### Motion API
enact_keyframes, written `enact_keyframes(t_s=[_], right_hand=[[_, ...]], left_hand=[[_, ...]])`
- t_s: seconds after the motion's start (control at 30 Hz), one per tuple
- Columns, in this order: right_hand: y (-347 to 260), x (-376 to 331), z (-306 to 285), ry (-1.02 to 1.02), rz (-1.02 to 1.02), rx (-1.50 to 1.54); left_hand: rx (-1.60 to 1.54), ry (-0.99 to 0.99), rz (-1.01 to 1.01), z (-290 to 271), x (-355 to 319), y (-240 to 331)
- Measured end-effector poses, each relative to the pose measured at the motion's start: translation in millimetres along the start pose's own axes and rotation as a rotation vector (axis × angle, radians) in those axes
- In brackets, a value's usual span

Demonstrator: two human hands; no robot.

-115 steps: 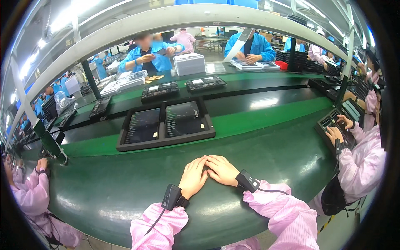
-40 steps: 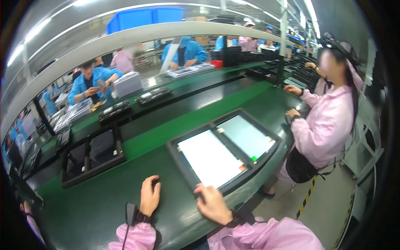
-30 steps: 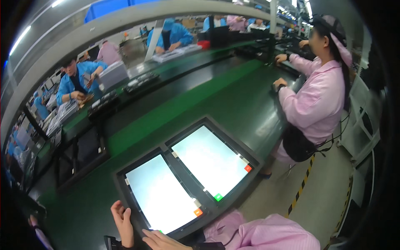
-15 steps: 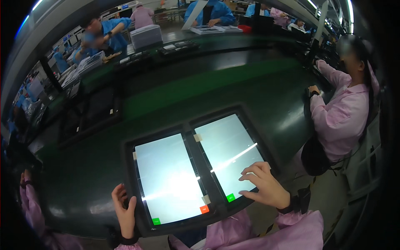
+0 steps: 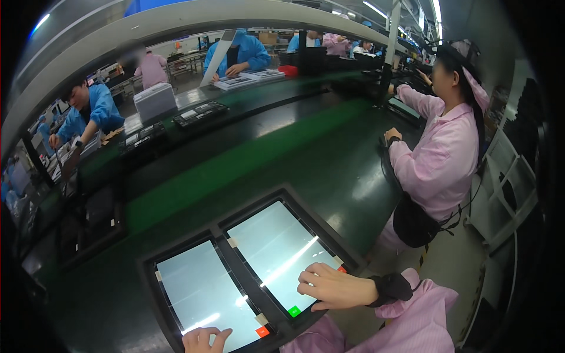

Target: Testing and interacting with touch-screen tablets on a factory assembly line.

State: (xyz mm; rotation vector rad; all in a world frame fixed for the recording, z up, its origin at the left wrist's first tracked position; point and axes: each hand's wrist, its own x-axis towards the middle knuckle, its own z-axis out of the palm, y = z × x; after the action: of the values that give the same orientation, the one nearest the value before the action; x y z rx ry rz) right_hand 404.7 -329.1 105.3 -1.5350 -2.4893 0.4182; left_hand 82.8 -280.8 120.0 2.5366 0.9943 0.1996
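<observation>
A black tray (image 5: 234,219) lies in front of me on the green belt and carries two glossy white panels side by side. My right hand (image 5: 332,287) rests flat, fingers spread, on the near corner of the right panel (image 5: 275,250), beside small green and red tags. My left hand (image 5: 203,339) shows only its fingers at the bottom edge, touching the near edge of the left panel (image 5: 200,291). An orange tag (image 5: 262,331) sits on that panel's near right corner.
A person in a pink coat (image 5: 442,154) works at my right along the belt (image 5: 247,159). Another black tray (image 5: 76,223) lies further left. People in blue coats work across the line, with trays of parts (image 5: 200,112) and a white box (image 5: 154,100).
The tray with the two panels has been pulled along the belt to just in front of me. My right hand has come down onto the right panel; my left hand has slid toward the bottom edge.
</observation>
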Motion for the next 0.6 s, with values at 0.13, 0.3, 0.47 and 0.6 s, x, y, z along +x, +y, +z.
enact_keyframes(t_s=[0.13, 0.3, 0.47, 0.6], right_hand=[[-5, -3, 5, 0.118, 0.002, -0.025], [0, 3, 14, 0.189, 0.073, -0.112], [0, 9, 2, 0.145, 0.161, -0.169], [4, 8, 2, 0.116, 0.164, -0.194]], left_hand=[[0.018, 0.061, 0.022, 4, -6, 4], [0.005, 0.211, -0.051, 15, -2, -3], [0.011, 0.251, -0.093, 11, -2, -5], [-0.009, 0.292, -0.086, 14, -1, -7]])
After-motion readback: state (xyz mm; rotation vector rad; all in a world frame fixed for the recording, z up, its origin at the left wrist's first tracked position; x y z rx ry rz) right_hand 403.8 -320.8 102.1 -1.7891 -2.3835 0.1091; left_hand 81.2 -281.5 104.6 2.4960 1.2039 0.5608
